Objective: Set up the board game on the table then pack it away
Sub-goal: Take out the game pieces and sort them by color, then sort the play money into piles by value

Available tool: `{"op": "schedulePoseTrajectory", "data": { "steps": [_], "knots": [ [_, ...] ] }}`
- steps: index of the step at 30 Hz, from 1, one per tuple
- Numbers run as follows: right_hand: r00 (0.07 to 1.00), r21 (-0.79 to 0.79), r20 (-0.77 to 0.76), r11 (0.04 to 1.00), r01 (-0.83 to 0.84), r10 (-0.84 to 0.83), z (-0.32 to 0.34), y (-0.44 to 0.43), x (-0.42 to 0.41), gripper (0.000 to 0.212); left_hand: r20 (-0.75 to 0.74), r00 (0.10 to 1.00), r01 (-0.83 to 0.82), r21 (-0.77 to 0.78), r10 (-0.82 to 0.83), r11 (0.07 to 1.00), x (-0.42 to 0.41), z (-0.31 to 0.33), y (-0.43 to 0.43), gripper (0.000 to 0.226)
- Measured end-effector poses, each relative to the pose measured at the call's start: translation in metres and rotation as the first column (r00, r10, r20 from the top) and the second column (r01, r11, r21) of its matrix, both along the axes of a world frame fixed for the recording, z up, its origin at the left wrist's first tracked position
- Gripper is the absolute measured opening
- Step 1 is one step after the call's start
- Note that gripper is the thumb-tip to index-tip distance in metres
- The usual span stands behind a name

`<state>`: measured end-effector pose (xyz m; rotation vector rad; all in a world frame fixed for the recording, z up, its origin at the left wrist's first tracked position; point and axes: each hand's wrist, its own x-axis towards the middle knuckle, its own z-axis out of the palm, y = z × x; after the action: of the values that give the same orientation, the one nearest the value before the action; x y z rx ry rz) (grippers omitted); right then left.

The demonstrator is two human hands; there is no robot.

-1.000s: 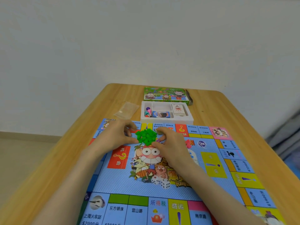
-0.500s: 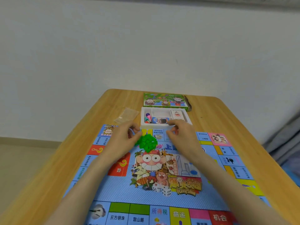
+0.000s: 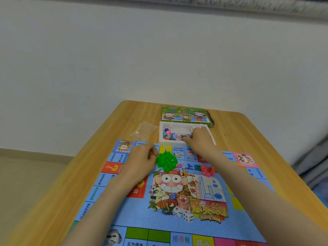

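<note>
The right hand [image 3: 198, 139] has left the green houses [image 3: 166, 161] heaped on the board [image 3: 142, 219] for the card pack [image 3: 177, 137] in the white tray [image 3: 160, 132], its grip unclear to me, while the left hand [image 3: 142, 160] rests loosely curled beside them, so setup continues.

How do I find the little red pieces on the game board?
Look at the wooden table, then the blue game board spread across it. Just up and right of the big grinning cartoon face in the board's middle lies a small heap of red pieces. Its neighbour to the left is a bigger heap, but that one is bright green.
</note>
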<state>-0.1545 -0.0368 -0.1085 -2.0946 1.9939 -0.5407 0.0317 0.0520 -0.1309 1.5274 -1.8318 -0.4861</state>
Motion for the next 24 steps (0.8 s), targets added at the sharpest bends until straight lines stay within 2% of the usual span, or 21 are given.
{"op": "schedulePoseTrajectory", "data": {
  "steps": [4,10,15,19,24],
  "knots": [
    [0.998,0.053,-0.031,0.997,0.059,-0.057,0.002,-0.004,0.004,0.052,-0.095,0.995,-0.016,-0.032,0.013,0.999,-0.001,0.000,0.001,0.024],
    [0.971,0.137,0.145,0.976,0.169,-0.189,0.010,-0.006,0.005,0.046,-0.137,0.989,-0.063,-0.064,0.054,0.996,0.000,0.003,0.003,0.025],
    [0.908,0.222,0.346,0.961,0.165,-0.236,0.017,-0.007,0.005,0.047,-0.166,0.985,-0.061,-0.077,0.047,0.995,0.000,0.004,0.003,0.027],
    [0.822,0.200,0.514,0.966,0.162,-0.244,0.017,-0.002,0.007,0.022,-0.171,0.984,-0.072,-0.109,0.052,0.991,0.001,0.004,0.002,0.025],
    [0.586,0.093,0.786,0.974,0.206,-0.199,0.022,0.015,0.002,0.019,-0.234,0.971,-0.085,-0.144,0.049,0.986,0.000,0.007,0.002,0.016]
  ]
}}
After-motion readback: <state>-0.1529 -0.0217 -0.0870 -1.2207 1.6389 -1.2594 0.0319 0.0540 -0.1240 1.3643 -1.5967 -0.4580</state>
